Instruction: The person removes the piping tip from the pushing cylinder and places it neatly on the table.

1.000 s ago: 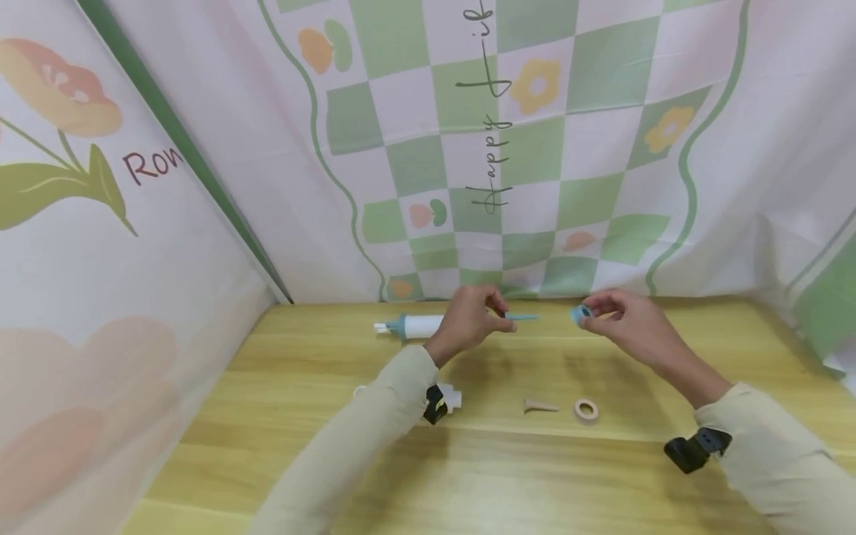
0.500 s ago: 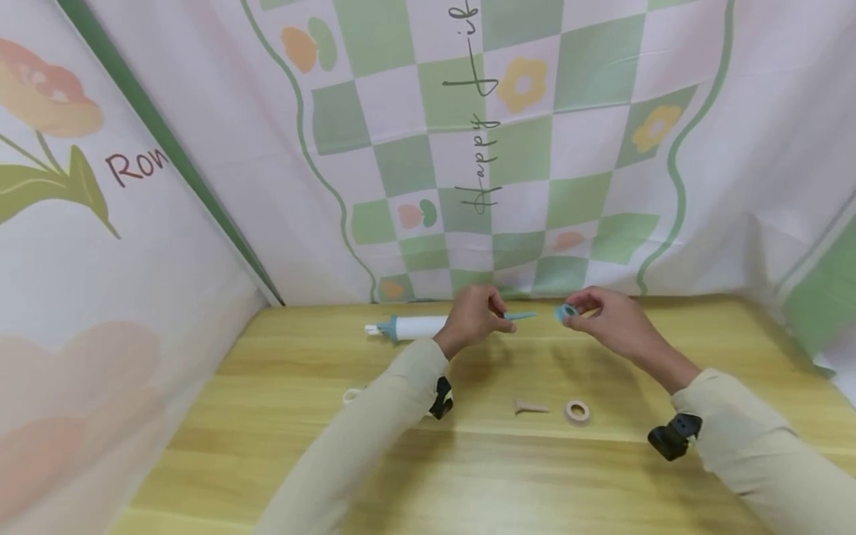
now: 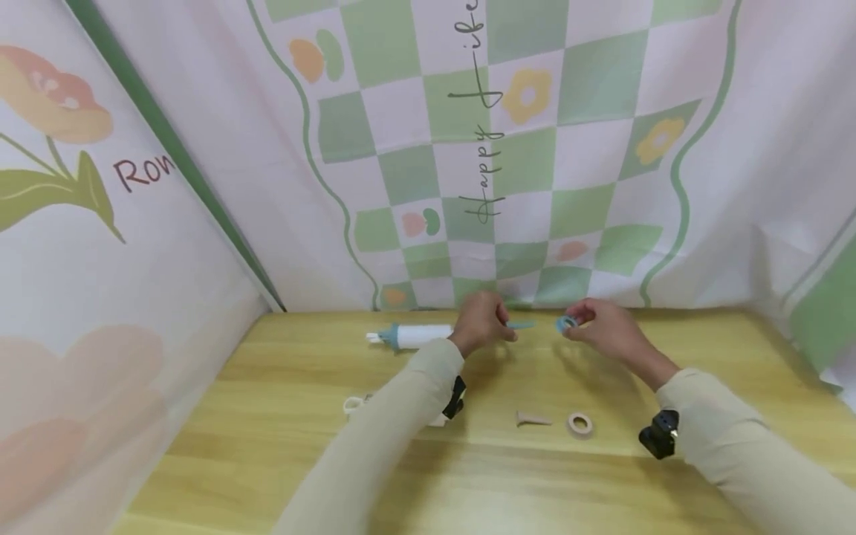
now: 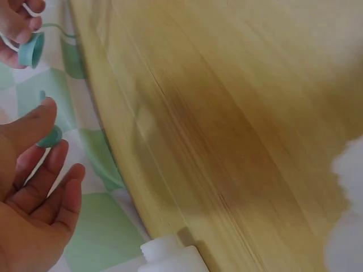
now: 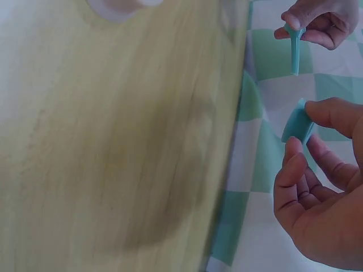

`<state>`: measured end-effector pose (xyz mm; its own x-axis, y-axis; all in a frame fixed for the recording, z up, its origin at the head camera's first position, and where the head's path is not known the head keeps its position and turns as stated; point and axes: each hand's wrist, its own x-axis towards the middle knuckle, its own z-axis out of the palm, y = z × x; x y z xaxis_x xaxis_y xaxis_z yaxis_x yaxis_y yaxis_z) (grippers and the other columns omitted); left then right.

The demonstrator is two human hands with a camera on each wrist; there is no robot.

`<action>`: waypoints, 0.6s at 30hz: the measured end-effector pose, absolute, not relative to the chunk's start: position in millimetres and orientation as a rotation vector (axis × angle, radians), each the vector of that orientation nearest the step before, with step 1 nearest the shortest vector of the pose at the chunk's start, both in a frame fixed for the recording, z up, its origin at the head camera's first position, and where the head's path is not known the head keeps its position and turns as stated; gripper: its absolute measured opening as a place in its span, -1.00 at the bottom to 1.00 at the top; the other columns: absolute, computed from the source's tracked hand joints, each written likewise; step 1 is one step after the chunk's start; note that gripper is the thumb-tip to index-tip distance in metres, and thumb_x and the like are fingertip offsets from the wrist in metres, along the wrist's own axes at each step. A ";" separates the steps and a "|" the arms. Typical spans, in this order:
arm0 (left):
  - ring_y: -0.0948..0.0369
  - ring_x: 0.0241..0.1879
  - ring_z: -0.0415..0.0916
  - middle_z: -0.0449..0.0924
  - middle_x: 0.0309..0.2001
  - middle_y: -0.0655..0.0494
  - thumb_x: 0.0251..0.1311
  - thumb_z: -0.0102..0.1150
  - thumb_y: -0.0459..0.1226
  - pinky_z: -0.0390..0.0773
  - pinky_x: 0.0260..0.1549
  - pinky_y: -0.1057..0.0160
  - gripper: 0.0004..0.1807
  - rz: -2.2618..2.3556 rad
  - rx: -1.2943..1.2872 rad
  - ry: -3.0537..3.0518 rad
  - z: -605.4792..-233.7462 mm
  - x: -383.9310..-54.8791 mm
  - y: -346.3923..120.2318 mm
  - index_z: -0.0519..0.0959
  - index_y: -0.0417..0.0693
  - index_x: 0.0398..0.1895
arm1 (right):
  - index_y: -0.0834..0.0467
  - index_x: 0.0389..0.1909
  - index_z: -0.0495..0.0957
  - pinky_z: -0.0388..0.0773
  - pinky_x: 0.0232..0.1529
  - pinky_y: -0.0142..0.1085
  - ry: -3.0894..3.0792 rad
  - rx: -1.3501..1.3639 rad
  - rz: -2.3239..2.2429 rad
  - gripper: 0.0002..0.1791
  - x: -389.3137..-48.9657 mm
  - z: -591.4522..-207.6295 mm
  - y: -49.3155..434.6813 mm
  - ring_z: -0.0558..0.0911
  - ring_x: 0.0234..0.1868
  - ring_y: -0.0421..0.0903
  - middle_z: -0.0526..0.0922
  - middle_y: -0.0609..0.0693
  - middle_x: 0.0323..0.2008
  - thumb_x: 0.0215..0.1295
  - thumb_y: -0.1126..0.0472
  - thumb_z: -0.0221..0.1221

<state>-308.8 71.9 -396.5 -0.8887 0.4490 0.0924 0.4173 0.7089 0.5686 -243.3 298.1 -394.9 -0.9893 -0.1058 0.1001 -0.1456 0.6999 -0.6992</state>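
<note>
My left hand (image 3: pixel 481 321) pinches a slim teal nozzle (image 5: pixel 295 51) by its wide end, the narrow tip pointing toward the right hand. Between thumb and fingers, my right hand (image 3: pixel 605 327) grips a short teal ring (image 5: pixel 299 123), its hole showing in the head view. A small gap separates ring and nozzle tip, both held near the table's back edge. Behind the left wrist lies a white cylinder (image 3: pixel 420 336) with a teal end and white prongs, its right end hidden by the hand.
Nearer on the wooden table (image 3: pixel 508 483) lie a beige cone-shaped nozzle (image 3: pixel 533 419) and a beige ring (image 3: pixel 579 424). A white bottle-like piece (image 4: pixel 173 258) and a white loop (image 3: pixel 351 405) are partly covered by the left forearm. A checkered curtain (image 3: pixel 521 163) hangs behind.
The right hand has brought the teal ring left, closer to the nozzle tip. The left hand keeps its pinch on the nozzle. The head view has shifted a little.
</note>
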 end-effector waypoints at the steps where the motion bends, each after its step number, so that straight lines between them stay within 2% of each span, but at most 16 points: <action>1: 0.30 -0.49 0.46 0.53 -0.53 0.25 -0.17 0.66 -0.27 0.46 -0.46 0.44 -0.65 0.906 0.719 2.866 -396.9 -309.4 73.4 0.55 -0.06 -0.57 | 0.45 0.02 0.52 0.54 -0.18 -0.06 -2.858 0.205 1.172 -0.52 -245.5 -396.3 297.8 0.59 -0.14 0.18 0.65 0.25 -0.19 0.24 0.18 0.36; 5: 0.30 -0.49 0.44 0.51 -0.54 0.25 -0.20 0.68 -0.28 0.44 -0.44 0.45 -0.64 0.894 0.681 2.869 -400.9 -309.4 82.0 0.55 -0.06 -0.58 | 0.46 -0.02 0.53 0.54 -0.13 0.03 -2.880 0.192 1.159 -0.55 -250.6 -403.8 299.2 0.59 -0.14 0.19 0.65 0.26 -0.20 0.22 0.21 0.36; 12: 0.26 -0.49 0.42 0.49 -0.52 0.21 -0.18 0.66 -0.31 0.46 -0.50 0.36 -0.62 0.917 0.488 2.832 -412.9 -306.8 90.1 0.50 -0.04 -0.58 | 0.44 -0.08 0.56 0.55 -0.23 -0.11 -2.899 0.177 1.173 -0.60 -254.1 -415.1 302.3 0.58 -0.23 0.10 0.64 0.17 -0.27 0.16 0.25 0.38; 18: 0.28 -0.42 0.41 0.46 -0.46 0.23 -0.17 0.65 -0.29 0.46 -0.46 0.36 -0.63 0.793 0.460 2.871 -421.6 -311.4 97.6 0.51 -0.03 -0.56 | 0.40 -0.09 0.58 0.52 -0.24 -0.14 -2.896 0.152 1.188 -0.62 -255.7 -424.1 300.1 0.58 -0.22 0.09 0.64 0.15 -0.26 0.17 0.22 0.38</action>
